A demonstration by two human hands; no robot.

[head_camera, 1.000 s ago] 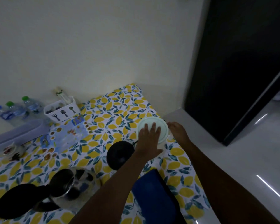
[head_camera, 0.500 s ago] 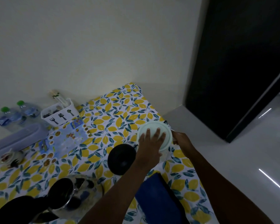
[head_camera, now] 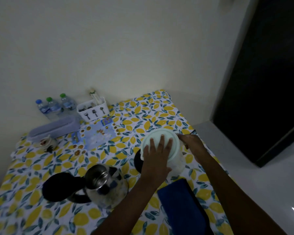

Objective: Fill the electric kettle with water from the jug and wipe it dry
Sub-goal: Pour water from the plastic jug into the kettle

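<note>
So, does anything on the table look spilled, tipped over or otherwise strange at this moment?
No spill or damage shows. The electric kettle stands with its lid open, off its black base, as expected for filling. The jug is upright under both hands, the left hand flat on its lid.

Jug body (head_camera: 176, 164): my left hand (head_camera: 157, 157) is lying flat over the pale lid, so most of the lid's near part and the jug's side are hiding under it.
Jug handle: my right hand (head_camera: 192, 144) is covering that side; I cannot tell whether my fingers are closing round anything.
Black disc (head_camera: 137, 160): my left hand and the jug are hiding all but its left part.
Blue cloth (head_camera: 180, 207): my right forearm is crossing over its right part by the table's near edge.
Kettle (head_camera: 105, 184): its inside is showing too dark to judge any water.
Bottle labels (head_camera: 55, 107): too small to read.
</note>
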